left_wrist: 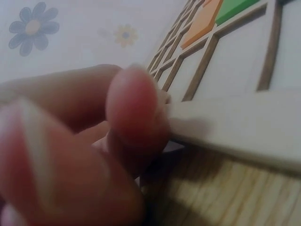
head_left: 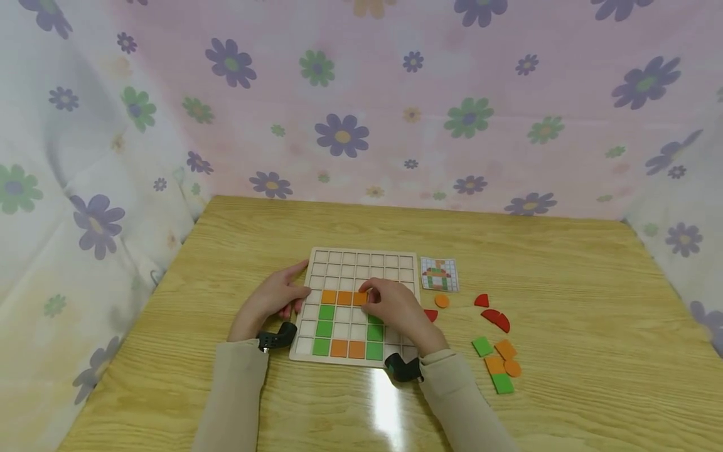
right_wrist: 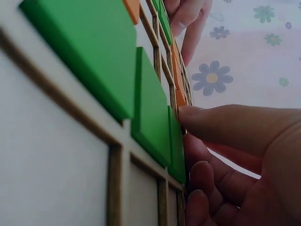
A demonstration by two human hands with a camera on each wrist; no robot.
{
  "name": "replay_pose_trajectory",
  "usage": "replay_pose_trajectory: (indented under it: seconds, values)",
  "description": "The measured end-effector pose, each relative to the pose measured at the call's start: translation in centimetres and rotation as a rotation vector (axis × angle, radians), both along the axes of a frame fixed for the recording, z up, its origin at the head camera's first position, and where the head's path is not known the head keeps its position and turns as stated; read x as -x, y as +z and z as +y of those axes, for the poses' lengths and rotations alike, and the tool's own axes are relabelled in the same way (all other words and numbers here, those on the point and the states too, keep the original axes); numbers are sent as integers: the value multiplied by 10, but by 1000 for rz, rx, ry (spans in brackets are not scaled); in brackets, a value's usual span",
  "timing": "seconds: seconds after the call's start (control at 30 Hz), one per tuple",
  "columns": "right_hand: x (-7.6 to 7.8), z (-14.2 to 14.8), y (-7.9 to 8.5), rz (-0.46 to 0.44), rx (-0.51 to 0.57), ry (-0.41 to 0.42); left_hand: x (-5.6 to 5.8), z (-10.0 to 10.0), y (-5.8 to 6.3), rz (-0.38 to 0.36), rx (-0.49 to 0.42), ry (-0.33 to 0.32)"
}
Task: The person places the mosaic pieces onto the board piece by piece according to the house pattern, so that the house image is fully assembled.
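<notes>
We have an orange tile (head_left: 359, 299) in an orange row mid-way up the grid board (head_left: 364, 258), pinched by the right hand (head_left: 398, 309). Left hand (head_left: 273, 294) holds nothing, fingers loosely bent, touching the board's left edge. Right hand blocks part of the green tiles (head_left: 324, 328). We note a pattern card (head_left: 439, 274) beside the board's far right corner, orange disc (head_left: 442, 301) just nearer, loose tiles (head_left: 494, 365) and red pieces (head_left: 496, 319) towards the desk's right edge. Wooden desk (head_left: 582, 326); flowered cloth (head_left: 384, 94) behind and both sides.
</notes>
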State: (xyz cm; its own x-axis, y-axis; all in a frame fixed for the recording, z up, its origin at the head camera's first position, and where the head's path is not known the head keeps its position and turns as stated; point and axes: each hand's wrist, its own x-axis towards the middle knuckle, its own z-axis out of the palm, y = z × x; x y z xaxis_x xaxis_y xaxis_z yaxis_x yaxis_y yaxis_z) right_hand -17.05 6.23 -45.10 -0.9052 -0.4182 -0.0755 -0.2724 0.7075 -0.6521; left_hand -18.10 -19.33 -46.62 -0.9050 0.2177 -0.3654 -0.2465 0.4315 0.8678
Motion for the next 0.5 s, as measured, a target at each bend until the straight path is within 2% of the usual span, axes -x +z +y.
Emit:
replay_pose_trajectory:
  seconds: [0.17,0.5]
  values:
    - [0,1,-1,10,5,-4,-1,0,1,8,29,-4]
    - [-1,0,0,11,-11,5,-2,-1,2,-2,19,0]
